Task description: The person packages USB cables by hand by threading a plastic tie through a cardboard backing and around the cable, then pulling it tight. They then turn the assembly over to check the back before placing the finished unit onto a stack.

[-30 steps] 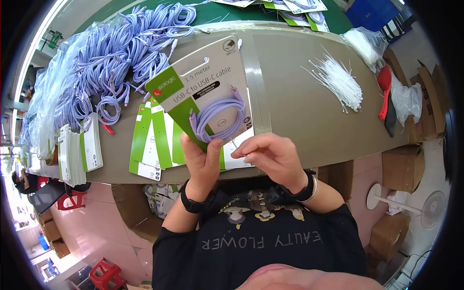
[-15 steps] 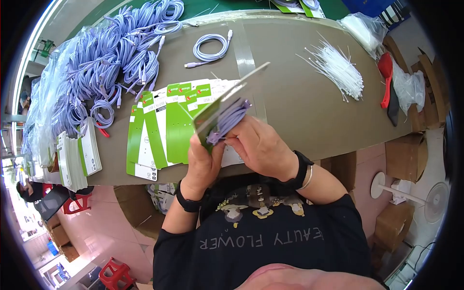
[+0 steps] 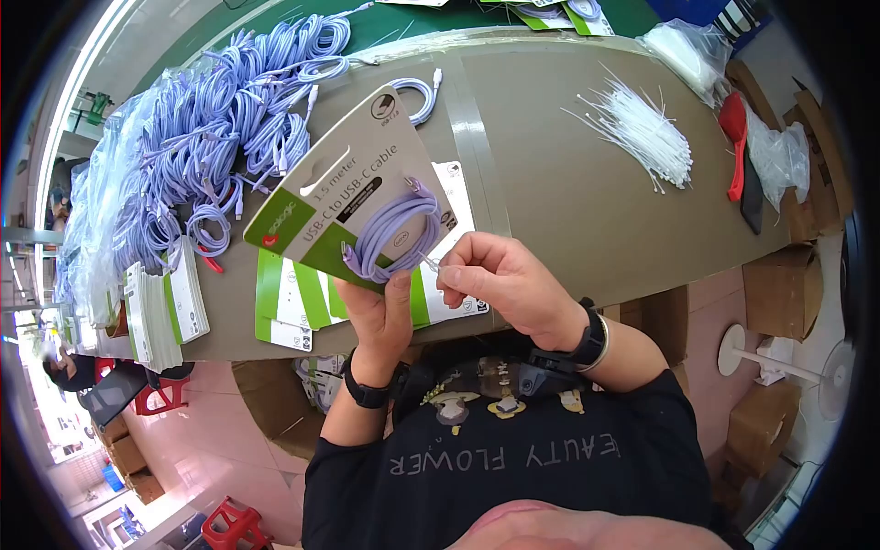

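My left hand (image 3: pixel 380 312) is closed on the lower edge of a green and white cardboard packaging card (image 3: pixel 335 183), tilted and facing me. A coiled lilac USB-C cable (image 3: pixel 394 229) lies against the card's front, both connectors showing. My right hand (image 3: pixel 509 280) is closed in a pinch beside the coil, on the thin whitish tail of a cable tie (image 3: pixel 431 263) that runs from the coil. Below the held card, more green and white cards (image 3: pixel 456 197) lie spread on the table, partly covered by it and my hands.
A big heap of lilac cables (image 3: pixel 197 137) fills the table's left side, with stacked cards (image 3: pixel 151 312) in front. One coiled cable (image 3: pixel 423 96) lies behind the held card. White cable ties (image 3: pixel 642 133) and red-handled scissors (image 3: pixel 736 147) are on the right.
The card has turned from nearly edge-on to facing me, showing its print and the coil. My right hand has moved slightly right and down, off the coil, with the tie's tail now visible.
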